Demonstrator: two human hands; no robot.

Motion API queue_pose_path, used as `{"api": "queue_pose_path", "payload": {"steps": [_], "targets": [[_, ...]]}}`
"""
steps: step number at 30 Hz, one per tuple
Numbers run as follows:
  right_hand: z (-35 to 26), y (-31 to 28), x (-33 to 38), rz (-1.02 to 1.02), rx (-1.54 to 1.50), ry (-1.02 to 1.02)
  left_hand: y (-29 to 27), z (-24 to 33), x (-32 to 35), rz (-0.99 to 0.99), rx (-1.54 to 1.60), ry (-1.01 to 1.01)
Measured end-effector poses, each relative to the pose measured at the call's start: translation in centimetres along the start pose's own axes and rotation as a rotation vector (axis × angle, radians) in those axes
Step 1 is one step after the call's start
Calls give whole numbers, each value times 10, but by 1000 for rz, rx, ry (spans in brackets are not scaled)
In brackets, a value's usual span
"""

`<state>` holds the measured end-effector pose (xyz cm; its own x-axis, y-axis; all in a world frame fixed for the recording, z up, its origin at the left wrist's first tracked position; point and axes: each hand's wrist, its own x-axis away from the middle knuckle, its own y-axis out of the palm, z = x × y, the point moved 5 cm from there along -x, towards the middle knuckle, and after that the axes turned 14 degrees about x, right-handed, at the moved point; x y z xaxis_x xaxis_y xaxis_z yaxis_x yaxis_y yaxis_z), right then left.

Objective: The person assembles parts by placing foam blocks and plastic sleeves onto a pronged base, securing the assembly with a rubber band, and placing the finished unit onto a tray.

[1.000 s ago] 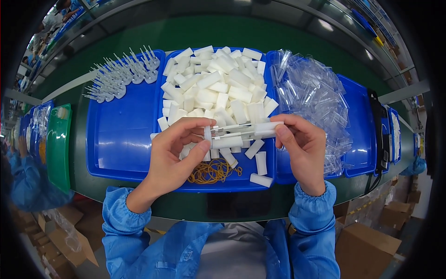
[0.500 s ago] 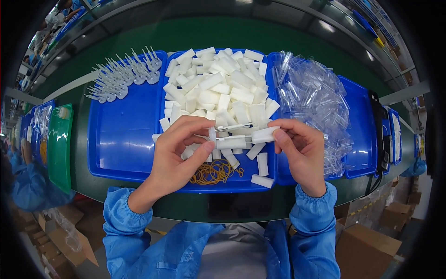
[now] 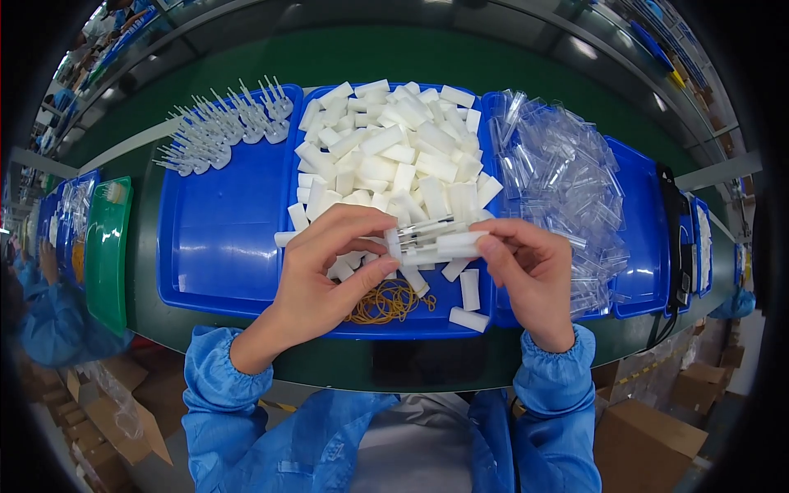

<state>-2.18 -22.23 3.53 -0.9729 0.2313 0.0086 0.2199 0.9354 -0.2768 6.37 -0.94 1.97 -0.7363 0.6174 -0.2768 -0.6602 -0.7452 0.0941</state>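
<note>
Between the fingers and thumb of my left hand [image 3: 329, 259] is the round base of a pronged white plastic piece [image 3: 394, 243], its thin rods pointing right. My right hand [image 3: 534, 275] is closed on a white foam block [image 3: 460, 244]. The block lies along the rods, its left end short of the base; whether a rod runs inside it I cannot tell. At least one other white block sits on the piece, partly hidden. Beneath both hands, a heap of similar white foam blocks [image 3: 386, 148] fills the middle blue tray [image 3: 394, 331].
Yellow rubber bands [image 3: 382, 302] lie in the middle tray's near part. Similar pronged pieces [image 3: 222, 127] stand at the back of the left blue tray [image 3: 226, 238]. Clear plastic sleeves [image 3: 559, 181] heap up in the right tray. A green tray [image 3: 107, 255] is at far left.
My right hand has moved the foam block left along the rods, nearer the base. My left hand and the pronged piece have shifted slightly right.
</note>
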Motion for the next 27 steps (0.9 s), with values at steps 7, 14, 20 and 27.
{"api": "queue_pose_path", "payload": {"steps": [7, 14, 20, 27], "targets": [[-5, 12, 5, -40, 6, 24, 4, 3, 0, 13, -53, 30], [-2, 15, 8, -28, -36, 85, 3, 3, 0, 16, -58, 33], [2, 17, 10, -27, 30, 83, 5, 4, 1, -7, -50, 23], [-10, 16, 10, -18, 166, -24, 8, 0, 0, 9, 48, -28]]}}
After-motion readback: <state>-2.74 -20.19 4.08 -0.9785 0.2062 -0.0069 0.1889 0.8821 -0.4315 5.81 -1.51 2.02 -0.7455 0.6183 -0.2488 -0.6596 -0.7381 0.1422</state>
